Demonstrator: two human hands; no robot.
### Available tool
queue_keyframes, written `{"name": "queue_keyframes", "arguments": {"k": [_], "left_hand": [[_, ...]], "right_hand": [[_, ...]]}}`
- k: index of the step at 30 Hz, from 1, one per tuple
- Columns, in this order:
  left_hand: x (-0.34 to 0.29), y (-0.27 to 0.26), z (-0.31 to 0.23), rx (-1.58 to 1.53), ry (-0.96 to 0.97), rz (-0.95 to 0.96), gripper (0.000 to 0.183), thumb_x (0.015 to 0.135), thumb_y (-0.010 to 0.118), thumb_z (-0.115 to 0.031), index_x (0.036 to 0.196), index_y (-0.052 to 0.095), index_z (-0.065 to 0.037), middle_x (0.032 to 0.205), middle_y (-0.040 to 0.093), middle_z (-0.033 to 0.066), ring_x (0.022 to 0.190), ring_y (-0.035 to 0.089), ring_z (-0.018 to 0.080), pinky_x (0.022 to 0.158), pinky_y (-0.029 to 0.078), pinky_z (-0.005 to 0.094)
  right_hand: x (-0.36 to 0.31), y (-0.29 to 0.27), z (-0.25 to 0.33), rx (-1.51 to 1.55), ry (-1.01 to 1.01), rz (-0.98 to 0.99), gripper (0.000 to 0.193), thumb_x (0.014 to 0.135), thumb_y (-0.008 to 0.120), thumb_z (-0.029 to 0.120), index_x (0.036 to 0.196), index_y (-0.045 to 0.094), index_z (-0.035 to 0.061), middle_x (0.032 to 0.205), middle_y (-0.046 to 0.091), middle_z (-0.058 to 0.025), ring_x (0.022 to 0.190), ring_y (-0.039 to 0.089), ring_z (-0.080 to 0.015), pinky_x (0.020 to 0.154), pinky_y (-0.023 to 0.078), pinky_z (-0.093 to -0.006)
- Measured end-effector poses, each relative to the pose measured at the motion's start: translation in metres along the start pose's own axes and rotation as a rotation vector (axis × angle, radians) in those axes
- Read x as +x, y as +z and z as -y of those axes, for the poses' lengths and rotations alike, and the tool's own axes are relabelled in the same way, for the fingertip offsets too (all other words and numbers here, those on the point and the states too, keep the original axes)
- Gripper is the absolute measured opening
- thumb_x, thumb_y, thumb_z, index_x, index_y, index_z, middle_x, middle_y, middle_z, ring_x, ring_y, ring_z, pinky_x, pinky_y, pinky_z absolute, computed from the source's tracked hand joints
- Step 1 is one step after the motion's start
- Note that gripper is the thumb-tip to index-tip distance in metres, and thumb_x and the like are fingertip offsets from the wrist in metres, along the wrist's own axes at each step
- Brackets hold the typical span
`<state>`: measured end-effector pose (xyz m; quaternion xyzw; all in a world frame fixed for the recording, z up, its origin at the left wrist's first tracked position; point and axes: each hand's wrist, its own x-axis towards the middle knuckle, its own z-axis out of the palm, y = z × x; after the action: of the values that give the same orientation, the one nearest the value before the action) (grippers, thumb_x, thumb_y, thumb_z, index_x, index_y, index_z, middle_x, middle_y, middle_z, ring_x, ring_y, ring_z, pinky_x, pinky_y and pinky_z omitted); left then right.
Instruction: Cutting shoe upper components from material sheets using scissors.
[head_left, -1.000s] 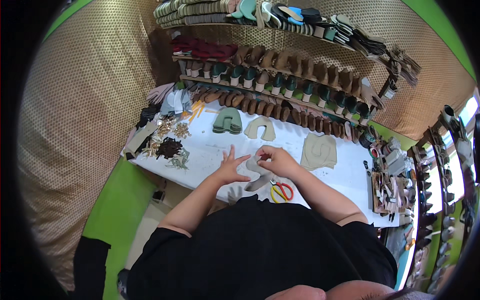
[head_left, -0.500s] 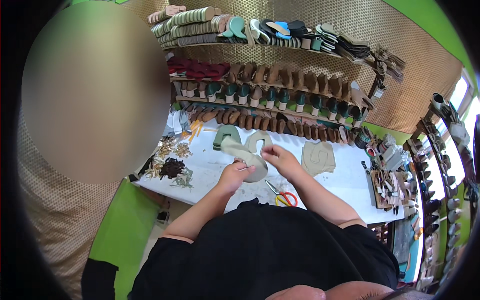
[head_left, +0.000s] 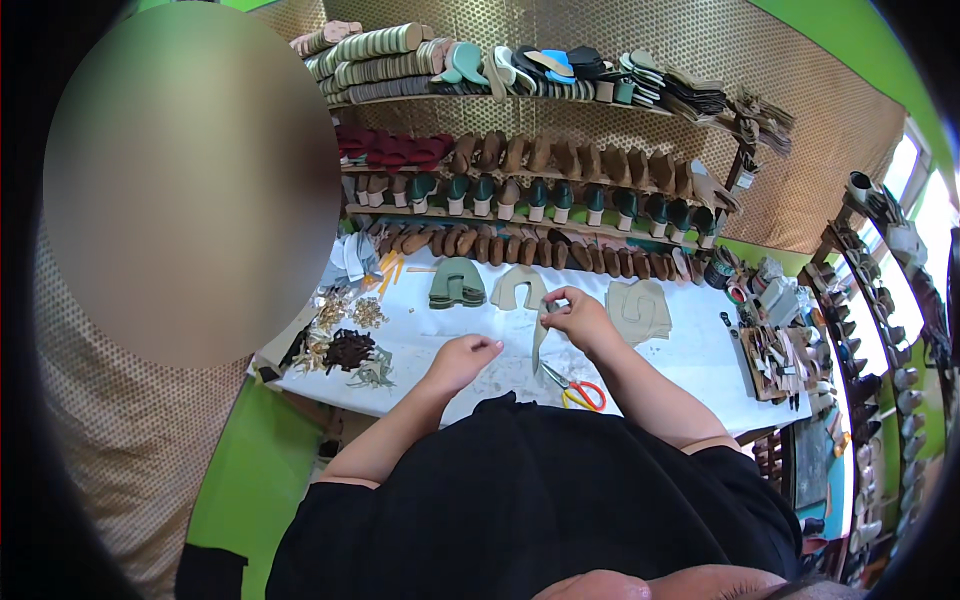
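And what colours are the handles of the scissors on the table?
The scissors' handles: one red, one yellow; best seen in the head view.

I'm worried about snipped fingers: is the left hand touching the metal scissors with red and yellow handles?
Apart: the head view plainly shows white tabletop between the left hand and the scissors.

Wide way across the white table (head_left: 700, 365) between right forearm (head_left: 650, 385) and crowded tray (head_left: 757, 366); another between left hand (head_left: 463, 362) and dark pile (head_left: 350, 349). Blocked ahead by green stack (head_left: 457, 285) and cream pieces (head_left: 531, 289), then by shoes (head_left: 512, 251). Tight around the scissors (head_left: 570, 384), close beside the pale piece (head_left: 538, 352).
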<state>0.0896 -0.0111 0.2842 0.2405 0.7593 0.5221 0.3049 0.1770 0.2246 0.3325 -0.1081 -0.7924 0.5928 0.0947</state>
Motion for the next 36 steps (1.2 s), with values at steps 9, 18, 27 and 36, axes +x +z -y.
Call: {"name": "queue_keyframes", "arguments": {"k": [9,18,27,36], "left_hand": [[-0.02,0.012,-0.041,0.651,0.683,-0.503,0.028,0.089,0.068,-0.029,0.107,0.072,-0.008,0.105,0.071,0.0136,0.112,0.062,0.0303,0.11,0.035,0.0467],[0.007,-0.03,-0.019,-0.213,0.272,-0.209,0.027,0.099,0.06,-0.021,0.108,0.071,0.002,0.091,0.071,0.0005,0.079,0.06,0.006,0.071,0.047,0.0228],[0.013,-0.028,-0.018,-0.558,0.166,-0.019,0.026,0.099,0.06,-0.021,0.107,0.068,0.001,0.097,0.071,0.0045,0.084,0.064,0.0098,0.077,0.049,0.024],[0.012,-0.024,-0.023,-0.513,0.15,0.089,0.026,0.1,0.057,-0.017,0.114,0.066,0.003,0.107,0.071,0.0072,0.095,0.065,0.0125,0.089,0.049,0.0272]], "right_hand": [[-0.011,0.04,0.034,0.063,-0.013,0.004,0.031,0.091,0.066,0.009,0.121,0.061,0.0027,0.087,0.07,-0.0086,0.081,0.064,-0.0114,0.077,0.047,-0.0246],[-0.017,0.03,0.01,-0.265,-0.13,0.057,0.057,0.08,0.077,0.036,0.125,0.062,0.0042,0.119,0.067,-0.0153,0.114,0.062,-0.028,0.099,0.046,-0.039],[-0.022,0.03,0.001,-0.127,0.091,0.199,0.046,0.082,0.078,0.021,0.122,0.064,0.0035,0.096,0.067,-0.0058,0.091,0.062,-0.0147,0.085,0.049,-0.0282],[-0.022,0.027,-0.02,-0.124,-0.028,0.209,0.035,0.082,0.079,0.023,0.104,0.066,-0.0009,0.1,0.069,-0.0108,0.091,0.062,-0.0198,0.085,0.048,-0.0338]]}}
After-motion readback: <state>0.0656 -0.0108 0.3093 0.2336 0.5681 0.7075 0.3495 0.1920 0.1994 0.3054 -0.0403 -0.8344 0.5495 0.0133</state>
